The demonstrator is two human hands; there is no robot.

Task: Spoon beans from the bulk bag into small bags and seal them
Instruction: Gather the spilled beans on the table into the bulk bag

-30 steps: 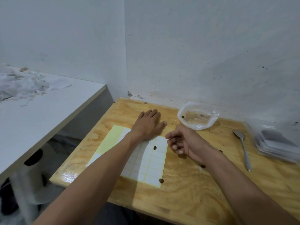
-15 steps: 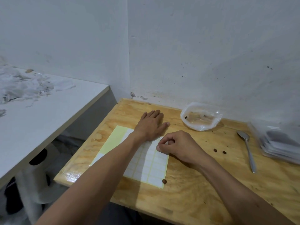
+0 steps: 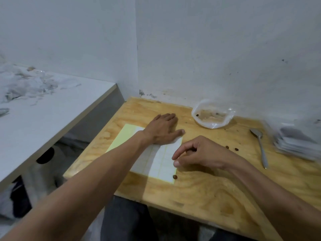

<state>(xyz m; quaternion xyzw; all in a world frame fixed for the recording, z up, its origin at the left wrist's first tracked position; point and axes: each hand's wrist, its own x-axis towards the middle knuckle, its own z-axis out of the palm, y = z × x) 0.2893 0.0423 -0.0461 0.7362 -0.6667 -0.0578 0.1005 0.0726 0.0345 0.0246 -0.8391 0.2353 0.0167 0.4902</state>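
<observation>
The clear bulk bag (image 3: 212, 117) lies open at the back of the wooden table (image 3: 191, 193), with only a few beans in it. A metal spoon (image 3: 259, 145) rests to its right, beside a blurred stack of small bags (image 3: 295, 141). My left hand (image 3: 163, 131) lies flat, palm down, on the top of a white label sheet (image 3: 163, 164). My right hand (image 3: 203, 153) hovers at the sheet's right edge, thumb and forefinger close together. Whether a label is between them is unclear. One loose bean (image 3: 175, 176) sits at the sheet's lower right corner.
Two more loose beans (image 3: 231, 148) lie between my right hand and the spoon. A white table (image 3: 52, 110) stands lower left of the wall corner, with crumpled plastic (image 3: 22, 84) on it. My legs show under the wooden table's front edge.
My right hand moved onto the label sheet's right edge, picked at it, and has now lifted slightly. The bean on the middle of the sheet is gone. My left hand stayed put.
</observation>
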